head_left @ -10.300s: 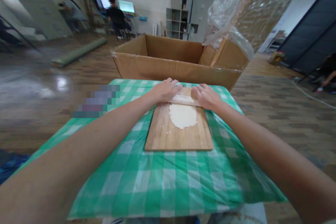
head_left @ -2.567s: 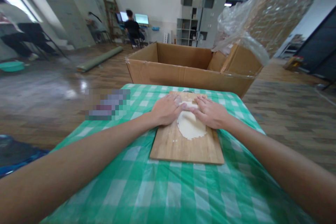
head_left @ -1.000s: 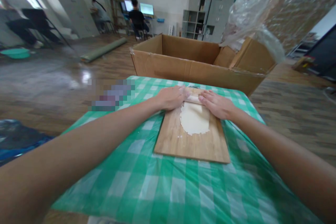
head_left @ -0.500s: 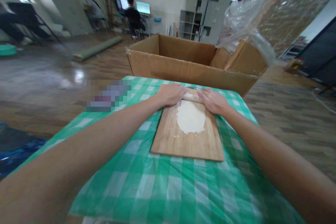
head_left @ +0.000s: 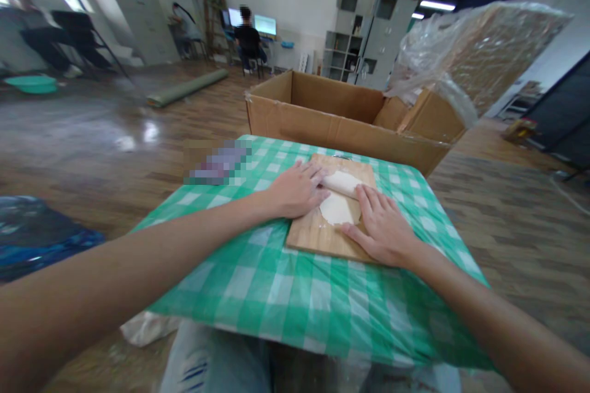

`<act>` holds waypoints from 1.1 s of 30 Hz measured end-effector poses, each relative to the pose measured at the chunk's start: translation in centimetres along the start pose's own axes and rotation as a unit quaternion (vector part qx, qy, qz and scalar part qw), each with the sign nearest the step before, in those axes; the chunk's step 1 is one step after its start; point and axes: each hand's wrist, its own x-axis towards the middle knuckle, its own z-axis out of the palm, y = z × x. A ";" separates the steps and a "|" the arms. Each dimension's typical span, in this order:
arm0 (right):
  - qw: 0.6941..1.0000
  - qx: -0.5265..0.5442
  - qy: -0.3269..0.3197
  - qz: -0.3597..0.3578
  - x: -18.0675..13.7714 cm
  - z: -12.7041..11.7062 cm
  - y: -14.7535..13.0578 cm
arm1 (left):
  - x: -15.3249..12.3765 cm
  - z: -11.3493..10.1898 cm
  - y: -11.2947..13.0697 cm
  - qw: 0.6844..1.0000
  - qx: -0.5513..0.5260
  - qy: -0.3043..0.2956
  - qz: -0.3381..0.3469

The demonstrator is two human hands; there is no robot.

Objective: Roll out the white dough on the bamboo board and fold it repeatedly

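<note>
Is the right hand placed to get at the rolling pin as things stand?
Probably yes: the right hand lies flat on the cutting board beside the dough, fingertips right by the rolling pin, with nothing between them.

Left end of rolling pin (head_left: 342, 183) hidden under left hand (head_left: 295, 190) — dough (head_left: 335, 210) partly under right hand (head_left: 382, 232).

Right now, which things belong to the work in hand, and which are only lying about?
In use: left hand and right hand, both at the rolling pin; dough; board; checked table under it.
Lying about: cardboard box; wrapped bundle; rolled mat; green basin.
</note>
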 end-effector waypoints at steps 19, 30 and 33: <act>0.996 0.078 -0.029 0.038 9.6 1.7 7.7 | 9.9 2.8 -3.5 0.986 -0.036 -0.074 -0.146; 0.996 0.056 -0.011 0.072 6.6 1.2 4.9 | 7.4 3.4 -3.4 0.993 -0.034 -0.041 -0.106; 0.997 0.017 -0.007 0.078 4.7 0.5 2.8 | 5.6 2.8 -2.9 0.998 -0.018 -0.012 -0.051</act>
